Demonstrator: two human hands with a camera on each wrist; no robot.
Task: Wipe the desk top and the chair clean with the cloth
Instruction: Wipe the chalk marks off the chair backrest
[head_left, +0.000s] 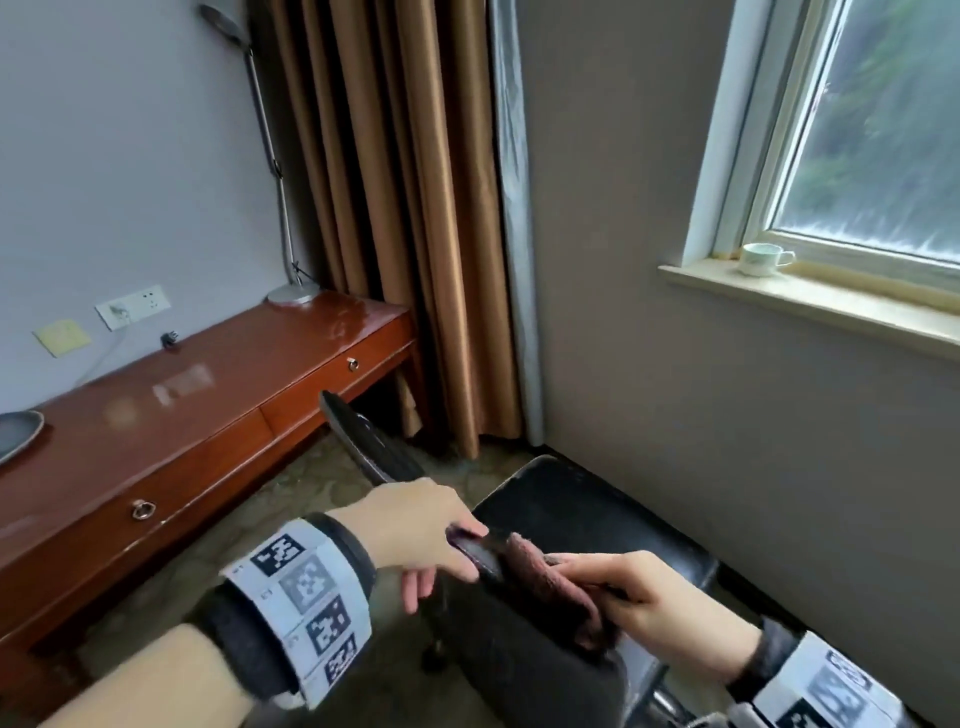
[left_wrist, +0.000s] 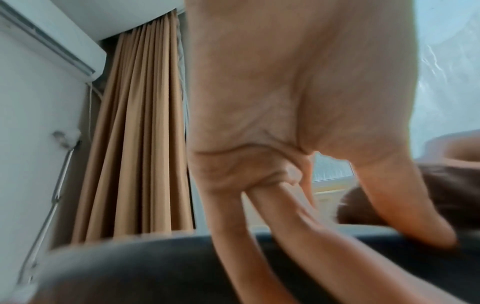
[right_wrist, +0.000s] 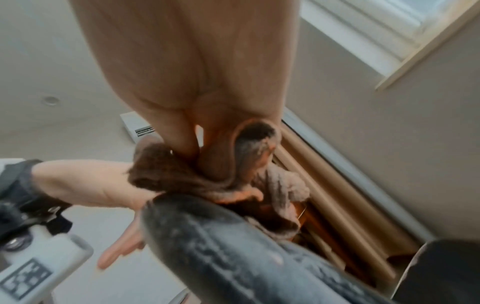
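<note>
A black chair stands low in the head view, its seat (head_left: 571, 514) turned toward the window wall. My left hand (head_left: 436, 551) holds the top edge of the chair back (head_left: 519, 675), thumb over the front and fingers down the rear side. My right hand (head_left: 597, 582) grips a bunched brown cloth (head_left: 550, 582) and presses it on that same top edge, just right of my left thumb. In the right wrist view the cloth (right_wrist: 161, 172) is folded round my fingers above the worn chair back (right_wrist: 221, 246). The glossy red-brown desk (head_left: 171, 415) runs along the left wall.
A lamp base (head_left: 291, 293) stands at the desk's far end, and a grey dish (head_left: 15, 434) lies at its near left. One black armrest (head_left: 363, 441) sticks up between desk and chair. Tan curtains (head_left: 395, 208) hang in the corner. A cup (head_left: 761, 258) sits on the window sill.
</note>
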